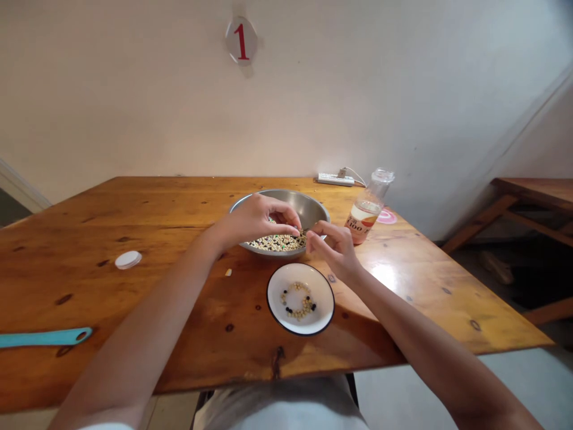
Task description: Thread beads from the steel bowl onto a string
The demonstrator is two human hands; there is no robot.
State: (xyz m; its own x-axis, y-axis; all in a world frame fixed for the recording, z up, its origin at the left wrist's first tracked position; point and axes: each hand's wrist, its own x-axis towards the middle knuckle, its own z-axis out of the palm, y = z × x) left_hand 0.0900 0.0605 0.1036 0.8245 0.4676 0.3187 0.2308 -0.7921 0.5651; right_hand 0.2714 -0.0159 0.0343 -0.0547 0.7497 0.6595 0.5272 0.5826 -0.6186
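Note:
My left hand reaches over a steel bowl holding many small beans or beads, mostly cream and black with a few green. Its thumb and fingers are drawn together over the bowl's right part. At the bowl's right rim my right hand is also pinched, its fingertips close to the left ones. Whatever lies between the fingertips is too small to make out. In front of the bowl, a white dark-rimmed plate carries a loose ring of cream and black beans or beads.
Right of the bowl stands a clear labelled bottle with liquid, beside a pink disc. Behind lies a power strip. On the left are a white lid and a turquoise handle on the wooden table.

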